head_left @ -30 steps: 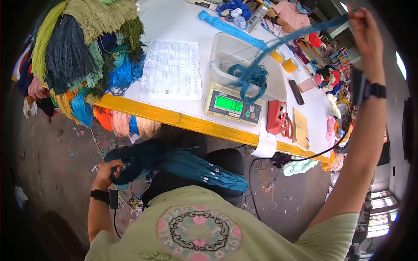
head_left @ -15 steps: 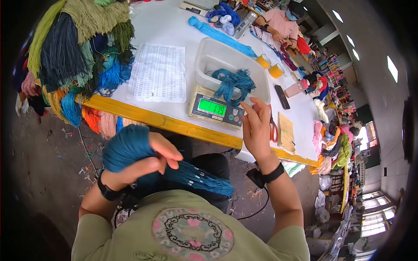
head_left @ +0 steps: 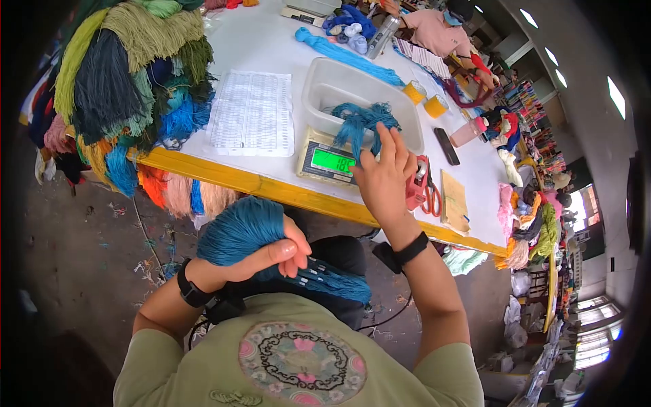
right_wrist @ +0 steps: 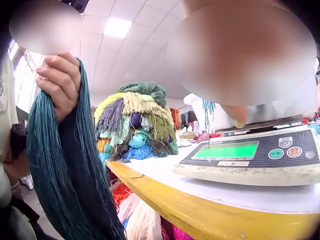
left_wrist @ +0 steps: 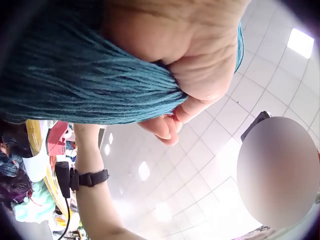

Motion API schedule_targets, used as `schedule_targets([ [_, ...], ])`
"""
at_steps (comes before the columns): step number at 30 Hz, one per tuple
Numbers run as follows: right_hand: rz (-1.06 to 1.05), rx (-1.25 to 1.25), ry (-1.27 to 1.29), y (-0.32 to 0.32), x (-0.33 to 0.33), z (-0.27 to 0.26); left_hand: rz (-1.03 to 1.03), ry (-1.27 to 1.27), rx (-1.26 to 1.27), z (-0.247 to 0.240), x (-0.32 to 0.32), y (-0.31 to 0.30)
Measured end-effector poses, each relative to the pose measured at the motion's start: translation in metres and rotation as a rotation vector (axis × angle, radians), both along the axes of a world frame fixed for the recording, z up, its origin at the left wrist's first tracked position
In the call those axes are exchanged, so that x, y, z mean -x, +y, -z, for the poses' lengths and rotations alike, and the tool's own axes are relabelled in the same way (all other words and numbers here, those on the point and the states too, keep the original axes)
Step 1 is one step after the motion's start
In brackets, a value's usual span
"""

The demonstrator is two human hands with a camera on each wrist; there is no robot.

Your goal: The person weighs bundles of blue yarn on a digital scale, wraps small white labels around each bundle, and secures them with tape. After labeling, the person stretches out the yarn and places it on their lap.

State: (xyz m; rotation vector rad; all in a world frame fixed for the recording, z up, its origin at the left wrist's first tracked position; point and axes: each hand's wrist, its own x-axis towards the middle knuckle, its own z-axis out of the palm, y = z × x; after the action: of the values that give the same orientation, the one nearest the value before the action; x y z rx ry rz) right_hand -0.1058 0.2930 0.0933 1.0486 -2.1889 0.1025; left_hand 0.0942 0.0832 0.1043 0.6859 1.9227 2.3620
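Note:
A thick teal skein of yarn (head_left: 241,230) loops over my left hand (head_left: 268,261), which holds it above my lap. In the right wrist view, the fingers curl through the top of the skein (right_wrist: 45,150) and its strands hang down. My right hand (head_left: 386,180) reaches over the table edge, fingers loosely bent and spread, overlapping the near side of a clear plastic bin (head_left: 322,76). Another bundle of teal yarn (head_left: 369,117) lies in the bin, close to the right fingertips. The bin stands on a scale (head_left: 306,163) with a green lit display.
A printed sheet (head_left: 251,112) lies left of the scale, beside a tall heap of coloured yarn (head_left: 108,81). To the right are a red tape dispenser (head_left: 415,193), scissors (head_left: 434,197), a phone (head_left: 446,146) and yellow tape rolls (head_left: 435,105). Another person (head_left: 441,34) works across the table.
My right hand has come down from high on the right, where it held strands up, to the bin. The strands now lie in the bin. My left hand has raised its skein.

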Motion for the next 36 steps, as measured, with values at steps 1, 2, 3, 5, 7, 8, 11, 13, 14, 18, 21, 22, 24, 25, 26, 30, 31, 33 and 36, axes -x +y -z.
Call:
schedule_targets([
  [1,-0.027,-0.027,0.076,0.003,-0.007,0.002,-0.047,-0.059,-0.051,0.000,-0.002,-0.003],
  [2,-0.082,-0.081,0.000,0.010,-0.022,0.002,-0.091,-0.120,-0.103,0.001,-0.004,-0.006],
  [3,-0.132,-0.135,-0.078,0.020,-0.043,0.005,-0.114,-0.123,-0.177,0.006,-0.003,-0.007],
  [5,-0.320,-0.545,-0.391,0.041,-0.088,0.017,-0.088,-0.152,-0.234,0.013,0.000,-0.005],
  [7,-0.443,-0.753,-0.836,0.058,-0.116,0.013,0.055,-0.066,-0.103,0.005,0.015,-0.005],
  [8,-0.385,-0.792,-1.019,0.061,-0.127,0.005,0.076,-0.075,-0.103,0.004,0.023,0.002],
  [11,-0.309,-0.220,-0.704,0.062,-0.129,-0.038,0.054,0.067,0.305,-0.003,0.038,0.032],
  [13,-0.217,-0.081,-0.755,0.066,-0.125,-0.053,-0.014,0.238,0.469,-0.002,0.053,0.053],
  [14,-0.185,0.004,-0.728,0.069,-0.124,-0.057,-0.100,0.417,0.633,-0.003,0.059,0.062],
  [18,-0.172,0.161,-1.100,0.086,-0.110,-0.049,-0.038,0.225,0.622,0.011,0.065,0.086],
  [21,-0.209,0.528,-1.577,0.102,-0.096,-0.027,-0.119,0.371,0.601,0.011,0.073,0.088],
  [22,-0.174,0.655,-1.831,0.104,-0.094,-0.025,-0.035,0.289,0.614,0.009,0.075,0.087],
  [24,-0.206,0.692,-1.796,0.101,-0.099,-0.024,-0.042,0.345,0.604,0.013,0.076,0.088],
  [25,-0.207,0.729,-1.836,0.100,-0.099,-0.025,0.071,0.124,0.471,0.014,0.076,0.088],
  [26,-0.209,0.766,-1.873,0.101,-0.098,-0.025,0.181,-0.094,0.336,0.013,0.077,0.087],
  [30,-0.057,1.048,-1.648,0.135,-0.079,0.037,0.172,-0.154,0.346,0.001,0.079,0.077],
  [31,0.103,1.137,-1.453,0.151,-0.068,0.072,0.154,-0.238,0.195,0.005,0.078,0.076],
  [33,0.396,1.364,-0.970,0.179,-0.046,0.124,0.116,-0.330,0.061,0.013,0.081,0.076],
  [36,0.581,1.512,-1.340,0.183,-0.041,0.104,0.062,-0.252,0.140,0.016,0.087,0.087],
])
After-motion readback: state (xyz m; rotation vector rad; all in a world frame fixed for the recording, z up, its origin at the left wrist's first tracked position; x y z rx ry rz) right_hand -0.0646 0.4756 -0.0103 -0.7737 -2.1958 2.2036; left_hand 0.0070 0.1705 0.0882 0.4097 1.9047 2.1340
